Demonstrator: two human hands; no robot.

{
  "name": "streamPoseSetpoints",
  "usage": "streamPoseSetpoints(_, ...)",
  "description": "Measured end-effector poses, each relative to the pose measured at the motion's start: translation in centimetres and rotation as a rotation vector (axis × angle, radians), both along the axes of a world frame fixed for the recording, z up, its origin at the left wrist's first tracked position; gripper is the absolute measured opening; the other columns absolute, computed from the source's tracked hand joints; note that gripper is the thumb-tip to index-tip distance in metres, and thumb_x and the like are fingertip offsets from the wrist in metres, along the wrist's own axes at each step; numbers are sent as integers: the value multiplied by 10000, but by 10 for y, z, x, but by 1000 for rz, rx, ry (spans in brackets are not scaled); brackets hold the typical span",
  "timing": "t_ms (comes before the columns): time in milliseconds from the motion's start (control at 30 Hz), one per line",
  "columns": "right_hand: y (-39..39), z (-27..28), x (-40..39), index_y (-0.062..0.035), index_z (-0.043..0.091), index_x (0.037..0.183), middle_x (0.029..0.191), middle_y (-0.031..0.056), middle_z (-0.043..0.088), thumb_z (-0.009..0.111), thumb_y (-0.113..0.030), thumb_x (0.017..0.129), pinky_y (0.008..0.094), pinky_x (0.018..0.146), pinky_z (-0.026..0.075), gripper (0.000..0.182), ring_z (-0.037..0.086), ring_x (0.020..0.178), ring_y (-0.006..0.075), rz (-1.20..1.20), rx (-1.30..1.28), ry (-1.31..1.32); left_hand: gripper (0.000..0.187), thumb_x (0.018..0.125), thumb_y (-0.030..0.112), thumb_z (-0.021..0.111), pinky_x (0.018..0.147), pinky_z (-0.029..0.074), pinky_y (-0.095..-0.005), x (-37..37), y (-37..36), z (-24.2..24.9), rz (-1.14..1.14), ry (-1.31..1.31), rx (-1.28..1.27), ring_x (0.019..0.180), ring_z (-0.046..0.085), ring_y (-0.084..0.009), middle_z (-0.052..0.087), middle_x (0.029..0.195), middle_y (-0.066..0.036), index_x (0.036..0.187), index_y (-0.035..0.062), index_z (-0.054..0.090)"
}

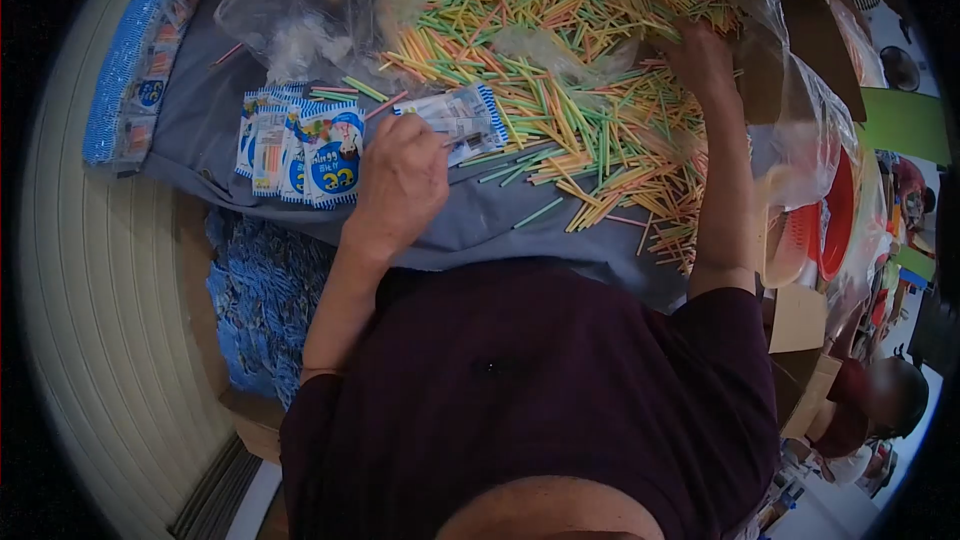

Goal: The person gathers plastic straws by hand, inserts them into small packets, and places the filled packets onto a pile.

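Grey surface [200, 130]: filled packets [300, 150] stacked beside left hand [405, 185], which grips one packet [460, 118]; right hand [705, 60] digs into large remaining stick pile [580, 50], grip unclear.

Two hands [400, 185], one held packet [455, 120]

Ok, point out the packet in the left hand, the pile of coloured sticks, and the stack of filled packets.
packet [462, 120]: head view, on its clear middle.
pile of coloured sticks [590, 120]: head view, on the pile's dense centre.
stack of filled packets [300, 150]: head view, on the printed front.

Red basin [835, 215], cardboard boxes [800, 320], blue packet heap [262, 300].
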State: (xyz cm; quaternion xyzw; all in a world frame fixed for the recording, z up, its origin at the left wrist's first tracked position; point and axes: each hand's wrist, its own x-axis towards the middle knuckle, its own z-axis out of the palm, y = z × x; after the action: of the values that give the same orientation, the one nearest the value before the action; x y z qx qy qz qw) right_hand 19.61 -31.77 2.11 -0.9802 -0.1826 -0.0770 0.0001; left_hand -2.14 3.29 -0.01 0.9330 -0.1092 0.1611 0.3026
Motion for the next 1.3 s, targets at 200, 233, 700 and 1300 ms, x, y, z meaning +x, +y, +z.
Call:
streamPoseSetpoints(200, -4, 7, -3, -47, 678, 996, 929, 187, 700, 622, -97, 787, 489, 776, 540, 222, 676, 919, 383, 43, -309, 20, 99, 739, 34, 713, 717, 515, -406, 9, 0, -6, 14, -179, 80, 824, 589, -299, 601, 817, -69, 837, 49, 710)
streamPoseSetpoints(233, -3, 9, -1, -47, 678, 996, 929, 187, 700, 622, -97, 787, 489, 776, 540, 222, 676, 919, 383, 45, -306, 18, 99, 739, 34, 713, 717, 515, -406, 7, -2, -6, 17, -181, 84, 824, 589, -299, 601, 817, -69, 837, 49, 710)
streamPoseSetpoints(700, 19, 17, -19, -74, 674, 806, 729, -105, 542, 785, -123, 847, 243, 599, 373, 128, 478, 674, 12, 119, 1251, 187, 46, 764, 37, 705, 767, 527, -378, 6, 17, -6, -31, 9, -220, 775, 669, -283, 681, 799, -90, 809, 27, 706)
streamPoseSetpoints(1300, 71, 9, -28, -138, 734, 1101, 1313, 85, 566, 612, -530, 926, 415, 1014, 397, 446, 556, 1155, 255, 116, 1058, 351, 108, 760, 33, 766, 715, 536, -366, 7, 19, -11, -12, 32, -399, 746, 669, -214, 685, 811, -79, 859, 4, 733)
